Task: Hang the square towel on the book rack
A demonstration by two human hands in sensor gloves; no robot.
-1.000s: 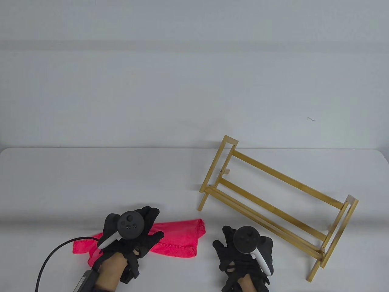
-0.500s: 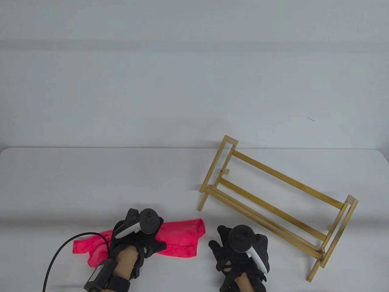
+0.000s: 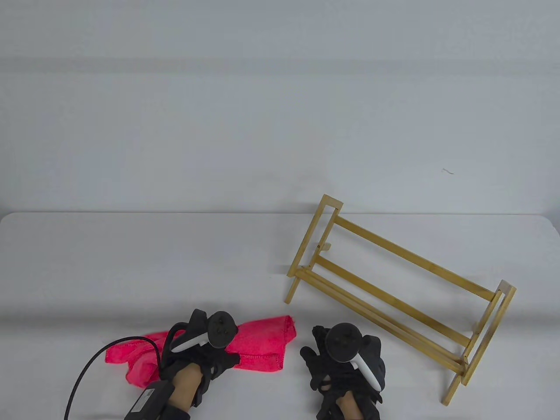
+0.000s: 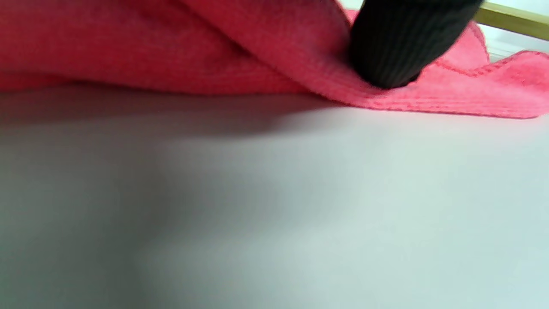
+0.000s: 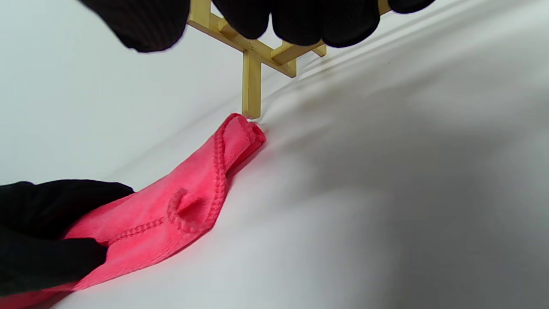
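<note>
One left fingertip [image 4: 394,47] presses the pink square towel [image 3: 258,345] flat on the table [image 3: 131,262]; the left hand [image 3: 197,354] hides any grip. The right hand [image 3: 345,363] hovers beside it, fingers loosely apart, holding nothing. The wooden book rack [image 3: 393,288] stands apart.

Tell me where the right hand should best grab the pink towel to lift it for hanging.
Probably the free near-right corner of the towel, come at from the right: the right hand is beside it, the hemmed edge lies flat and exposed there, and the left hand covers the middle.
</note>
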